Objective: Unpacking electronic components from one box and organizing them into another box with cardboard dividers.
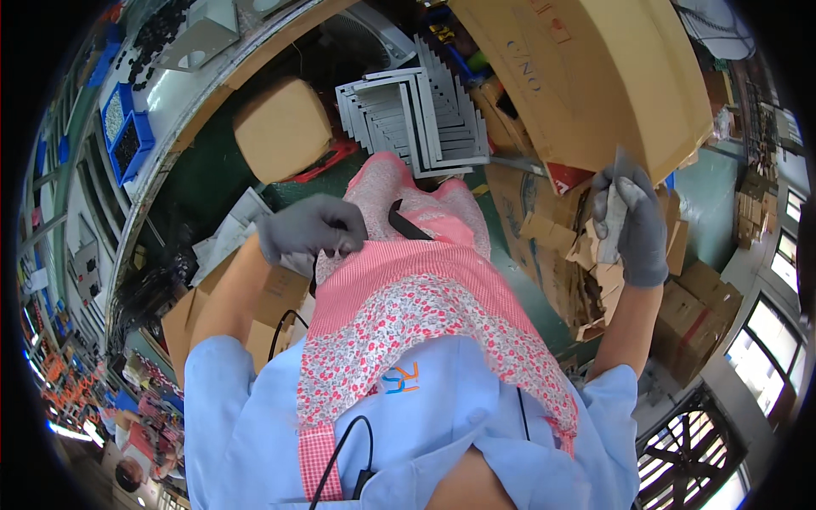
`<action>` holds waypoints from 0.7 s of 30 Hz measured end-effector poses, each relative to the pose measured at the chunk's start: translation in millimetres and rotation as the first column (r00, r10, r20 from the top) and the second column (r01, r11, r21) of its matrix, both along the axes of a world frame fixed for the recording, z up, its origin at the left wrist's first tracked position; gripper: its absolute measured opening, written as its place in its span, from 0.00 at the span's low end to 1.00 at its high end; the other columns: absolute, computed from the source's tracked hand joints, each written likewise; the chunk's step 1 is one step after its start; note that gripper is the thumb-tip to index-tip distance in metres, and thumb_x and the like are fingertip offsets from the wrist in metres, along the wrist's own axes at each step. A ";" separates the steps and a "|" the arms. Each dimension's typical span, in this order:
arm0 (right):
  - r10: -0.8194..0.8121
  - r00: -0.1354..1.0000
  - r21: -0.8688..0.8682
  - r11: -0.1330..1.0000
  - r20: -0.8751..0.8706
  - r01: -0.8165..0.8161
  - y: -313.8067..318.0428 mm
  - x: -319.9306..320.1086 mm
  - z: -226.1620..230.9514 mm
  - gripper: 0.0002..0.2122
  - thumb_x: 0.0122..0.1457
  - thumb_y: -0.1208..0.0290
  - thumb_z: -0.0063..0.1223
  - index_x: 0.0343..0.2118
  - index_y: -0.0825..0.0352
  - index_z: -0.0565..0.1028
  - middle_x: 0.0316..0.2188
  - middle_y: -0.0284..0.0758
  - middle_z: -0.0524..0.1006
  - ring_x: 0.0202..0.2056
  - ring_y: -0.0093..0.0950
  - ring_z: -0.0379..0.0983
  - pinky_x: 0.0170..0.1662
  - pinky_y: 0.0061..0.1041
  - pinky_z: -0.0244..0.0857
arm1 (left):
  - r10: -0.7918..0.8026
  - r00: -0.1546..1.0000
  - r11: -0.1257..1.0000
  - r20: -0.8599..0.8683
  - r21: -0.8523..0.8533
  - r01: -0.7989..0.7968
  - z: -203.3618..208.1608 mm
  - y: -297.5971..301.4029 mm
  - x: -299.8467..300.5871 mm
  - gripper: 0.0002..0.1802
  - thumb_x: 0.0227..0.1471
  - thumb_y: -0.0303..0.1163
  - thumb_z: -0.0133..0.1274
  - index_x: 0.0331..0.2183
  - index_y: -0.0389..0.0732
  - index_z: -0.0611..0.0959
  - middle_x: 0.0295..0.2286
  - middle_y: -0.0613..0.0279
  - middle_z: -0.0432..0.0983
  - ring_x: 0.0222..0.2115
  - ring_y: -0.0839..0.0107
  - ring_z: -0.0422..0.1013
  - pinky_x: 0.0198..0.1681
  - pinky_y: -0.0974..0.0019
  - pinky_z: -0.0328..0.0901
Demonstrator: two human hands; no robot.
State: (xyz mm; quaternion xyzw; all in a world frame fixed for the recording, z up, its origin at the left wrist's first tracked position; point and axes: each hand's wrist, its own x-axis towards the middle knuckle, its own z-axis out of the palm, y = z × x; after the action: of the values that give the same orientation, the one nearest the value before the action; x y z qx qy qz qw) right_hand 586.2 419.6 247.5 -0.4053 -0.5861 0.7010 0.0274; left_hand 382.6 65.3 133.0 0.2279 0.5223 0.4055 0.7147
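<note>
Holding a flat grey piece [614, 223] up at about two o'clock, we are keeping our right hand [633, 225] clamped around it, fingers closed on its long edges, while our left hand [310, 228] is pinching shut on a small dark part at the apron [399, 297] edge near nine o'clock. We are judging that a firm, even grip away from the sheet's thin corners is serving best, with the left hand steadying things against the lap. Behind the raised piece, a large tan cardboard box [595, 76] is sitting at one o'clock; torn brown cartons [569, 263] are piling at three o'clock; a stack of grey frames [425, 119] is lying at twelve; blue bins [127, 136] are resting on the tabletop at ten.
</note>
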 end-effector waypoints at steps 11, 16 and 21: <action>0.205 0.940 0.182 0.970 -0.271 -0.159 128.9 -75.6 56.5 0.20 0.63 0.61 0.39 0.54 0.65 0.62 0.20 0.33 0.70 0.14 0.19 0.63 0.16 0.16 0.57 | 0.769 0.611 0.633 -0.188 0.350 -0.690 35.0 272.0 23.0 0.11 0.49 0.35 0.56 0.35 0.40 0.80 0.29 0.65 0.73 0.28 0.78 0.69 0.33 0.72 0.65; 0.323 0.929 0.242 0.930 -0.183 -0.276 170.6 -143.8 61.5 0.16 0.63 0.63 0.37 0.49 0.66 0.64 0.21 0.32 0.70 0.14 0.17 0.62 0.15 0.17 0.56 | 0.790 0.179 0.610 -0.586 0.725 -0.320 38.0 299.7 -4.7 0.09 0.45 0.29 0.58 0.32 0.41 0.80 0.30 0.60 0.73 0.30 0.68 0.70 0.33 0.67 0.66; 0.620 0.784 0.688 0.588 -0.045 -0.425 224.7 -228.0 32.7 0.11 0.61 0.69 0.43 0.41 0.70 0.70 0.28 0.36 0.74 0.26 0.21 0.71 0.29 0.20 0.66 | 0.863 -0.073 0.506 -0.501 0.854 0.121 60.4 325.5 -73.2 0.11 0.43 0.31 0.58 0.33 0.42 0.78 0.35 0.59 0.73 0.40 0.59 0.70 0.43 0.60 0.65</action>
State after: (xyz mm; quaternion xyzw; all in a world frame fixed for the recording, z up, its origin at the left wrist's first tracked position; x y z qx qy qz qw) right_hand 358.2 644.4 280.1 -0.0739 -0.8728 0.4809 0.0380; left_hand 309.4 390.8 193.5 0.4929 0.6879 0.5102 -0.1538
